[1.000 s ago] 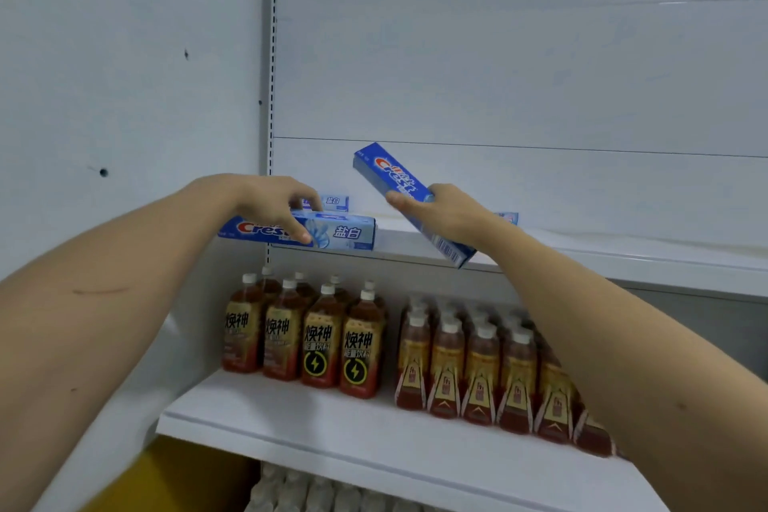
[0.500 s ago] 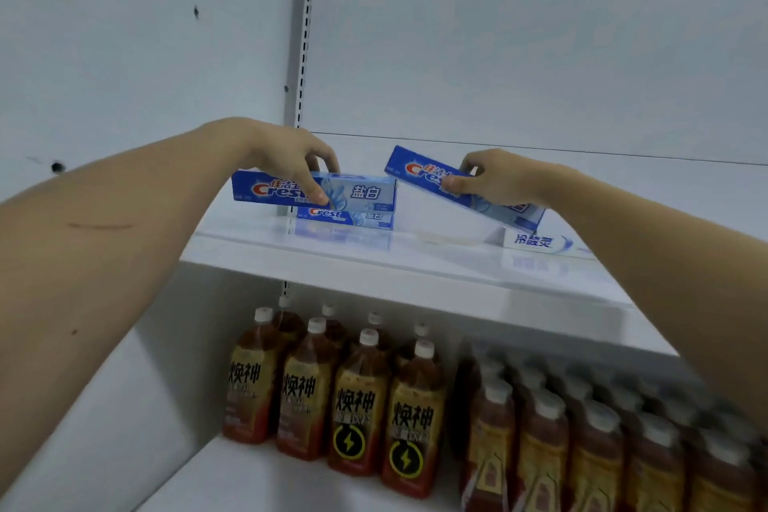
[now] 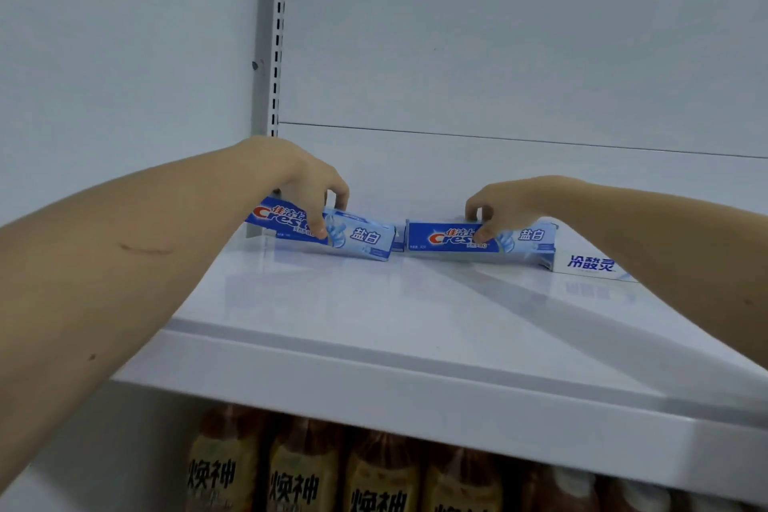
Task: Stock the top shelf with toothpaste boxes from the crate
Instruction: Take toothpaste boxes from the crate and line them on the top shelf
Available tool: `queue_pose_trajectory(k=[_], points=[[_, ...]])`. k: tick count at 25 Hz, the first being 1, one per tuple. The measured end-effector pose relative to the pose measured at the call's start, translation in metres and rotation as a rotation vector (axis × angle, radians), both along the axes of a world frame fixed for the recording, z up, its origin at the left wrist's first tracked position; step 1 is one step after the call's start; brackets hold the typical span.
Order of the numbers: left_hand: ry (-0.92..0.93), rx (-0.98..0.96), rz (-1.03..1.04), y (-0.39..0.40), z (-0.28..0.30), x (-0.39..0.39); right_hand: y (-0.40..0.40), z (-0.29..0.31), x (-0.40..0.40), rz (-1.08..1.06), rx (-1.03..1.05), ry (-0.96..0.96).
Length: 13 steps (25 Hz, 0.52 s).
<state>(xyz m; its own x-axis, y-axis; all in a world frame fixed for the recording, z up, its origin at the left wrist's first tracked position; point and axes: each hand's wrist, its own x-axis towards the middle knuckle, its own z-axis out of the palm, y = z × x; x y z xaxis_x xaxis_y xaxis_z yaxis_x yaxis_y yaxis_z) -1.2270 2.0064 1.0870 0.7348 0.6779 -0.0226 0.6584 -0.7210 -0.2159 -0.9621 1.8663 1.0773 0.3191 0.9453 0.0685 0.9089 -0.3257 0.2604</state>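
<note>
Two blue Crest toothpaste boxes stand on their long edges at the back of the white top shelf (image 3: 374,303). My left hand (image 3: 307,187) pinches the left box (image 3: 357,237) from above, thumb on its front face. My right hand (image 3: 498,204) pinches the right box (image 3: 440,239) the same way. The two boxes sit almost end to end. A white toothpaste box (image 3: 590,262) with blue characters lies to the right, partly behind my right forearm. The crate is out of view.
Bottles with yellow labels (image 3: 299,474) fill the shelf below. A perforated upright rail (image 3: 278,29) runs up the back wall at the left. The shelf's front lip (image 3: 415,387) is close to me.
Both hands have lowered their boxes onto the top shelf; the right box went from tilted in the air to level on its edge. The view has risen and closed in on the shelf.
</note>
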Motion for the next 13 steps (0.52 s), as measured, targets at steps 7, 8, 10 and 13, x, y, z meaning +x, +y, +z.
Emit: queue_pose_trajectory(k=[7,8,10,13], points=[[-0.017,-0.149,-0.033,0.018,-0.01,0.021,0.022,-0.013,0.004,-0.014,-0.073,0.019],[-0.022,-0.16,-0.025,0.017,-0.01,0.02,0.019,-0.012,0.003,-0.008,-0.075,0.009],[-0.034,-0.162,-0.004,0.012,-0.006,0.015,0.009,-0.007,-0.003,0.002,-0.045,-0.019],[-0.061,-0.132,0.015,-0.005,0.001,0.008,-0.014,0.001,-0.012,0.001,0.037,-0.015]])
